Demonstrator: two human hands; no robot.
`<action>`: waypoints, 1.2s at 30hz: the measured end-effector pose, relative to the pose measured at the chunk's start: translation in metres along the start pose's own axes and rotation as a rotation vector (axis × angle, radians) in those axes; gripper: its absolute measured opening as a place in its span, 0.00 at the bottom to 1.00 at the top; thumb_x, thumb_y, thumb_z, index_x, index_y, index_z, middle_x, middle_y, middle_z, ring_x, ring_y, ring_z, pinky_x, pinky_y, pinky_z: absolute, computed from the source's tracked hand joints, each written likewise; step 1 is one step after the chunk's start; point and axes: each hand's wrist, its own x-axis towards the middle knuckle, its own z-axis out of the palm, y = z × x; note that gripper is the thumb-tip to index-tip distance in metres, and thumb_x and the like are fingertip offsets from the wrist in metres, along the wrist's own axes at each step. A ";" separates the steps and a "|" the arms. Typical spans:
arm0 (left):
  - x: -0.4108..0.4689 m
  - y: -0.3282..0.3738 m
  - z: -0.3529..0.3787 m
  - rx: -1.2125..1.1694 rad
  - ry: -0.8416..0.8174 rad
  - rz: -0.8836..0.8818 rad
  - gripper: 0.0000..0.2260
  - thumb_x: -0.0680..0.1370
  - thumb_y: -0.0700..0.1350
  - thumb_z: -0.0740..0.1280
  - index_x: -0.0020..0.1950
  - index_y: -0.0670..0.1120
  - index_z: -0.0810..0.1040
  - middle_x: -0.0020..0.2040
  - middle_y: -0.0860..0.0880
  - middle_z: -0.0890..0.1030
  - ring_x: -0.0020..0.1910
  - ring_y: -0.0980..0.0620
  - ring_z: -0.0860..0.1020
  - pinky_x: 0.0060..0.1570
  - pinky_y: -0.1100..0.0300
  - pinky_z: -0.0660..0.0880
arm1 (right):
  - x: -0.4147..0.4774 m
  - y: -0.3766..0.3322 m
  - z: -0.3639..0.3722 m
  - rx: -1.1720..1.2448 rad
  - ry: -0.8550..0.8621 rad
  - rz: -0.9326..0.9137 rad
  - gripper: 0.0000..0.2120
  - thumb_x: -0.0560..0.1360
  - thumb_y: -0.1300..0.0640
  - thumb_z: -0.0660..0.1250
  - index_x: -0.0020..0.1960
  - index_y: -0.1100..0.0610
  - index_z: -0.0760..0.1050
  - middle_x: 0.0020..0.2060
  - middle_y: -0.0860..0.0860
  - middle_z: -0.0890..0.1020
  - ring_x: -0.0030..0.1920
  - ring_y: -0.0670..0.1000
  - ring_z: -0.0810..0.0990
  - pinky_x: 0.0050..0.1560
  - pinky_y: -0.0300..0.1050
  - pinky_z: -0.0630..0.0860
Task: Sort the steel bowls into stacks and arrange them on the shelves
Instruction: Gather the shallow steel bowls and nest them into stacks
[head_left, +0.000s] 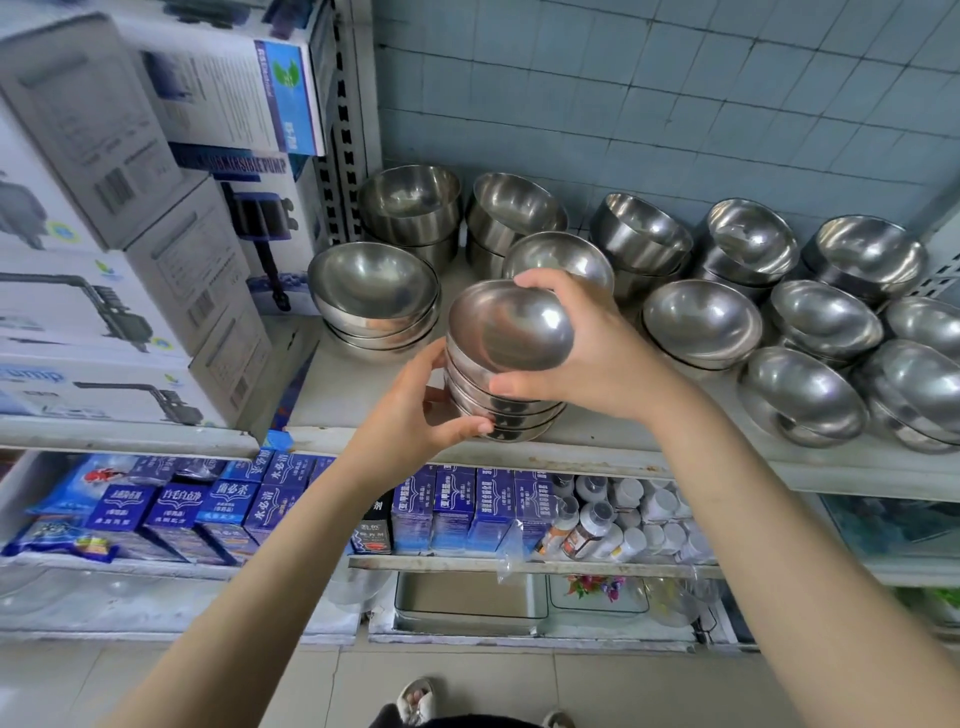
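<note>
A stack of several small steel bowls stands near the front edge of the white shelf. My right hand grips the top bowl by its rim, thumb in front and fingers over the far side. My left hand holds the lower part of the stack from the left, thumb against its base. More steel bowls fill the shelf: a wide stack at the left, deep bowls behind, and several stacks to the right.
White pump boxes are piled on the shelf to the left. The tiled wall closes the back. Below, a lower shelf carries blue boxes and white bottles. Trays sit lower still.
</note>
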 end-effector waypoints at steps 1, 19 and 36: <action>0.000 -0.002 0.000 0.015 0.004 -0.006 0.45 0.61 0.71 0.73 0.73 0.59 0.61 0.67 0.56 0.74 0.62 0.52 0.77 0.62 0.47 0.75 | 0.001 0.002 0.002 -0.007 -0.001 0.002 0.44 0.63 0.40 0.80 0.72 0.39 0.62 0.70 0.41 0.64 0.71 0.45 0.62 0.63 0.42 0.63; -0.008 0.015 0.011 0.035 0.116 -0.049 0.45 0.60 0.63 0.75 0.72 0.50 0.63 0.64 0.56 0.74 0.51 0.56 0.80 0.54 0.57 0.79 | -0.009 0.102 -0.063 -0.180 0.244 0.132 0.39 0.67 0.31 0.71 0.74 0.42 0.65 0.79 0.47 0.60 0.79 0.51 0.55 0.78 0.55 0.55; -0.018 0.028 0.032 -0.013 0.231 -0.204 0.44 0.59 0.62 0.77 0.70 0.50 0.64 0.66 0.52 0.74 0.53 0.55 0.81 0.57 0.51 0.78 | -0.003 0.165 -0.105 -0.296 0.158 0.323 0.49 0.61 0.33 0.78 0.75 0.48 0.61 0.74 0.54 0.66 0.74 0.60 0.62 0.72 0.57 0.63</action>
